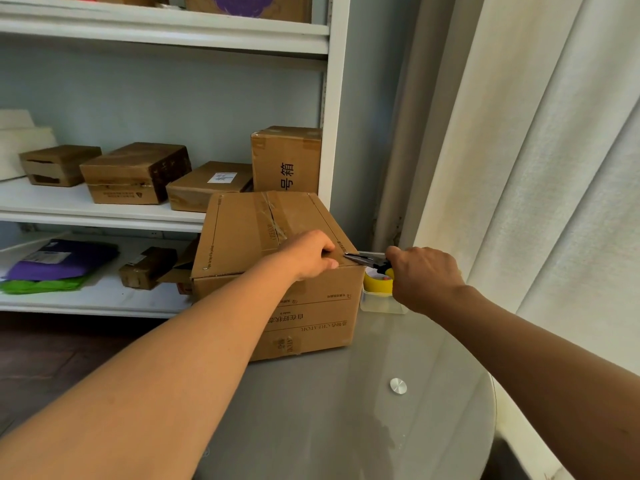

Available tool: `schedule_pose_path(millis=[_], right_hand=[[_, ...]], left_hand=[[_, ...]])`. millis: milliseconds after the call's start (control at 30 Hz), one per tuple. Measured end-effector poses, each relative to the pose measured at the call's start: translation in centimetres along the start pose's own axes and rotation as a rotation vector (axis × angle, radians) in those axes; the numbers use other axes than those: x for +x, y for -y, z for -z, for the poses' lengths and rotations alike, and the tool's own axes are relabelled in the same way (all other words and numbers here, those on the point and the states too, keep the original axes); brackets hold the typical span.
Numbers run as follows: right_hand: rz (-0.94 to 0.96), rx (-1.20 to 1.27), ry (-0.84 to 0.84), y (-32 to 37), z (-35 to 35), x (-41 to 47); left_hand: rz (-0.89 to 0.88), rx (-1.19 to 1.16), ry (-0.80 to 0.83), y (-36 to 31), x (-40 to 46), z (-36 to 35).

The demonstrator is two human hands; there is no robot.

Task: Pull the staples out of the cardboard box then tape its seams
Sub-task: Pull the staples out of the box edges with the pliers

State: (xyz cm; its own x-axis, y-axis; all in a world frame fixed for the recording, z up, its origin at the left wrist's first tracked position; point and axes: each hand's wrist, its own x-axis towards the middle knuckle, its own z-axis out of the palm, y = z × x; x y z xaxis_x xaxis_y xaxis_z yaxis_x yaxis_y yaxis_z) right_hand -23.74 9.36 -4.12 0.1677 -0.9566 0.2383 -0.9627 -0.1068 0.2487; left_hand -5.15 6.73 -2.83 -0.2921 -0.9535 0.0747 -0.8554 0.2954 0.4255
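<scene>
Both forearms fill the near frame, reaching fwd over a round glass table (398,427). Cardboard box (277,271) sits at the table's far edge, up against a white shelf unit (332,133), top flaps closed w/ old clear tape along the centre seam. Left hand (308,254) is laid on the box's near top edge close to the right corner, fingers curled over the edge, thumb on the front face, so the flap is pinned and the box is held down. Right hand (424,275) is clenched round the yellow/black handles of a pair of pliers (367,259); the nose is pointed left and meets the top right corner of the box, just beside the left fingertips. Staple itself is too small to be made out; whether the nose is already closed on it can't be told. Step in hand, as judged: staple extraction at that corner; taping not yet begun. To do it well: staple crown should be bitten square by the tips, then rocked and drawn straight out along its legs, not levered sideways, else the board gets torn where tape must later stick. Left fingertips are best kept clear of the nose in case of slip. Yellow tape roll (379,282) is parked in a clear tub (381,304) right of the box, partly hidden behind the right hand, within reach for the seam step. A staple-like mark shows at the near left corner (206,268), prob next.
</scene>
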Motion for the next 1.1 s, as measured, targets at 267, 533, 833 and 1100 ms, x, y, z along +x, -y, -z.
schedule_pose_path(millis=[267, 533, 833, 1100], right_hand=[[-0.071, 0.105, 0.044, 0.4, 0.1, -0.5], [-0.133, 0.322, 0.137, 0.6, -0.1, -0.3], [-0.045, 0.099, -0.018, 0.3, 0.0, -0.9], [-0.012, 0.037, 0.009, 0.3, 0.6, -0.5]], left_hand=[[-0.006, 0.009, 0.008, 0.1, 0.3, -0.1], [0.004, 0.011, 0.003, 0.0, 0.2, -0.2], [0.015, 0.016, 0.004, -0.3, 0.0, -0.1], [0.008, 0.031, 0.009, -0.2, 0.1, -0.2]])
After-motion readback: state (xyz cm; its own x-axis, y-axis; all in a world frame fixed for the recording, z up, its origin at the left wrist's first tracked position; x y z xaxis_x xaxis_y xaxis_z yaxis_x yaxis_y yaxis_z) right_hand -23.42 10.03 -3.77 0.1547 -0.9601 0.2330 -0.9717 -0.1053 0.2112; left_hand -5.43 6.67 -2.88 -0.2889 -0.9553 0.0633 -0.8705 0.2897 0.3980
